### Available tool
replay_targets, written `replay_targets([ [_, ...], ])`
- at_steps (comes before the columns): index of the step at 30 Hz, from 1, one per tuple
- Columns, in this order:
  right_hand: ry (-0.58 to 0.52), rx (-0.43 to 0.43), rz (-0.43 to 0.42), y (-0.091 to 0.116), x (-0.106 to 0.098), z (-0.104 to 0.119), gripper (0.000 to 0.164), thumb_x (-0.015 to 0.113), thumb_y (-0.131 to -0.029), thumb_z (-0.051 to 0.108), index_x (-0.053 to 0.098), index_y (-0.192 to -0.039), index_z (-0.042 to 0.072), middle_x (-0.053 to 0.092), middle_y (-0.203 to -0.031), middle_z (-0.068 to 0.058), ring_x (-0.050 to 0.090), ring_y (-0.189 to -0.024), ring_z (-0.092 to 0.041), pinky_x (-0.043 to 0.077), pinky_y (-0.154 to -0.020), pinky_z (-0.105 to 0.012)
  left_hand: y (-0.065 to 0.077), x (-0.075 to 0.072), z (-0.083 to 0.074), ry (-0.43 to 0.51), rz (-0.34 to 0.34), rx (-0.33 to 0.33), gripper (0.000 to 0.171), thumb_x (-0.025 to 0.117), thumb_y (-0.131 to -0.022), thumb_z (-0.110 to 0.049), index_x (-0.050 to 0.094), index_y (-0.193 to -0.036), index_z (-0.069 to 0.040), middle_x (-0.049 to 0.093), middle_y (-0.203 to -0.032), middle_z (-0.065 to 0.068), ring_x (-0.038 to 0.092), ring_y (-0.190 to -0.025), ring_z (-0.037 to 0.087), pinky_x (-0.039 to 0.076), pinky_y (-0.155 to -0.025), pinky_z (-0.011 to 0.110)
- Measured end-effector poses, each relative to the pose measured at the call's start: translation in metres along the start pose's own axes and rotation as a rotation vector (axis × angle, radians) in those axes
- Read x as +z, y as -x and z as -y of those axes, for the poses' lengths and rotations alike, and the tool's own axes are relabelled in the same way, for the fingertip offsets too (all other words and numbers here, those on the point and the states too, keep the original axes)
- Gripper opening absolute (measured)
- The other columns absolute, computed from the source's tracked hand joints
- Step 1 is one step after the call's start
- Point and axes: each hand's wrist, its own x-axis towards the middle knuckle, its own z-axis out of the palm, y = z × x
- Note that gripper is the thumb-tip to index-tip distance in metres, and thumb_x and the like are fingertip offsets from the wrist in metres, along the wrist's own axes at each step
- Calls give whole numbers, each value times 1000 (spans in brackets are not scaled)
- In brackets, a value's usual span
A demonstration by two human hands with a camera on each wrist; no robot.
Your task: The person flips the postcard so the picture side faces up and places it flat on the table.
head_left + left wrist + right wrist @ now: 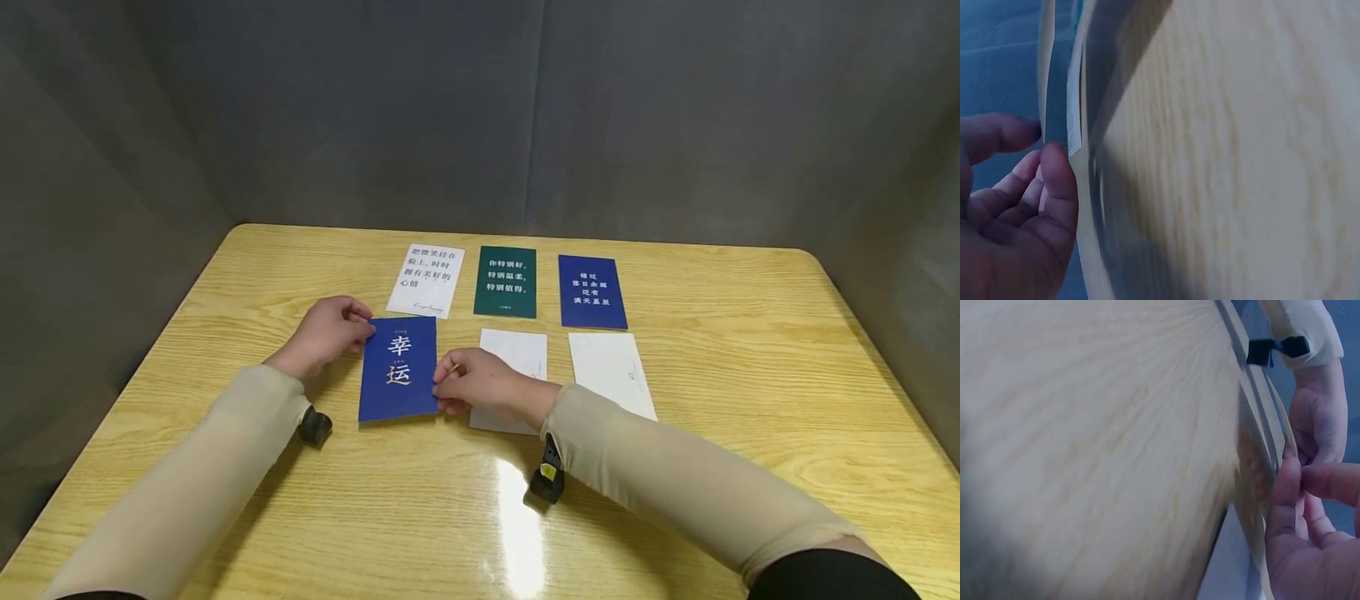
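Note:
A dark blue card (380,393) with large white and gold Chinese characters is held between both hands, just above the wooden table, with a thin shadow under its lower edge. My left hand (330,327) pinches it near the upper left corner between thumb and forefinger. On the opposite side, my right hand (483,383) pinches the right edge toward the bottom. In the right wrist view the card (1282,415) appears edge-on and slightly bowed. Beneath my right hand lies a white card (513,343), partly covered by that hand.
Behind, a white card with writing (425,281), a green card (506,282) and another blue card (592,292) lie in a row. A blank-looking white card (611,375) lies right of my right hand. A grey curtain (480,117) hangs beyond the table (750,350).

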Motion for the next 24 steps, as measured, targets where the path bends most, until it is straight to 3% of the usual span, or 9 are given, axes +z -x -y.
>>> replay_targets([
  [6, -89, 80, 58, 1, 2, -1, 19, 61, -98, -3, 66, -115, -12, 71, -91, -10, 67, -78, -13, 60, -80, -29, -10, 4, -4, -179, 12, 27, 27, 64, -98, -7, 61, -120, 9, 62, -101, 17, 59, -84, 24, 49, -71, 30],
  [16, -93, 108, 114, 3, 1, 2, 29, 61, -96, -1, 65, -122, -13, 70, -95, -7, 63, -79, -11, 55, -78, -25, -15, 5, -9, -276, 25, 25, 29, 73, -94, -16, 61, -111, 4, 60, -101, 14, 54, -89, 27, 44, -77, 35],
  [24, -33, 89, 159, 4, 0, 2, 31, 60, -96, 0, 65, -125, -12, 66, -86, -3, 57, -78, -10, 50, -73, -22, -19, 7, -9, -359, 38, 43, 27, 77, -92, -19, 58, -100, -1, 57, -86, 10, 52, -78, 25, 40, -67, 34],
])
